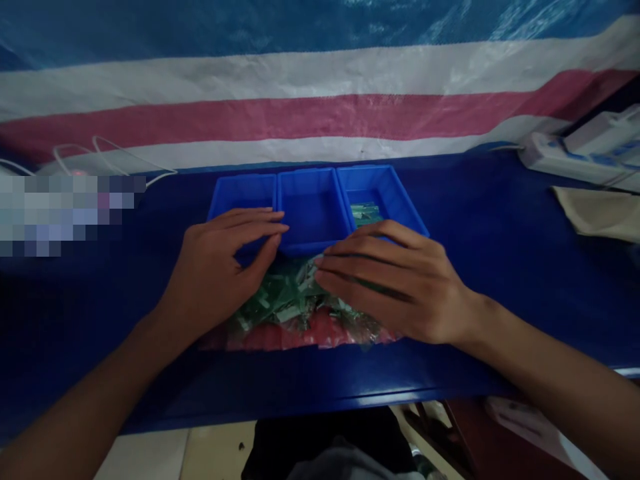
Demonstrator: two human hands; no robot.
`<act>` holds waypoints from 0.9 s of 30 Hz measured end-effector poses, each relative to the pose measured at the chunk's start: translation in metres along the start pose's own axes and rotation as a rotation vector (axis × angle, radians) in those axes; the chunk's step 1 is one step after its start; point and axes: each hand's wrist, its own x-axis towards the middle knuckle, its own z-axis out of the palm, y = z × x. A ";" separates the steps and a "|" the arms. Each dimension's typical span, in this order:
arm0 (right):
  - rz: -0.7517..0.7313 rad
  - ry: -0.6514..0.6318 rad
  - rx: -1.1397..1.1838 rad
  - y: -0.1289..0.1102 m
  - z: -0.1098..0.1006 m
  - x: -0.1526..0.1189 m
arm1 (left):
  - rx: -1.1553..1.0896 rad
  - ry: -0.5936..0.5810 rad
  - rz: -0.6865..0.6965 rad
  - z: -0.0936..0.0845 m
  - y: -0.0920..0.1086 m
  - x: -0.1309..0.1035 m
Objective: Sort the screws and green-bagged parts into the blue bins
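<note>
My left hand (pixel 225 250) hovers at the front left of a blue tray with three compartments (pixel 313 248). Its fingers are stretched out, the thumb a little apart from them, and nothing shows between. My right hand (pixel 400 280) reaches over a heap of small, shiny green and clear pieces (pixel 280 293), which look like little packets. The right fingertips are bent together at a whitish piece in the heap; whether they pinch it is hidden. Some flat greenish pieces (pixel 366 213) lie in the tray's right compartment. Red plastic (pixel 320 330) runs along the heap's front edge.
The blue tabletop (pixel 480 220) ends at a front edge just beyond the heap. At the right stand a white power strip (pixel 560 160) and a beige cloth-like piece (pixel 600 212). White cables (pixel 120 150) and a blurred-out item lie at the left. Striped sheeting (pixel 320 117) hangs behind.
</note>
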 end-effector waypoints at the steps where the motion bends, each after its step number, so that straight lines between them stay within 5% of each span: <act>1: 0.022 0.019 -0.007 0.000 -0.004 0.000 | -0.009 0.015 -0.006 -0.001 0.001 0.000; 5: 0.314 0.116 0.040 -0.005 -0.018 0.000 | -0.036 0.106 0.006 -0.005 0.008 0.000; 9: 0.754 0.443 0.355 -0.010 -0.012 0.003 | 0.000 0.182 0.233 -0.006 0.015 -0.005; 11: 0.842 0.468 0.538 -0.011 -0.007 0.005 | 0.015 0.227 0.320 -0.005 0.016 -0.008; 17: 0.792 0.347 0.790 -0.017 -0.008 0.010 | -0.092 0.279 0.294 -0.010 0.019 -0.006; 23: 0.630 0.333 0.477 -0.015 -0.005 0.003 | -0.274 0.228 -0.070 -0.018 0.036 -0.001; 27: 0.430 0.232 0.255 -0.009 -0.006 -0.003 | -0.265 0.224 -0.130 -0.012 0.034 -0.009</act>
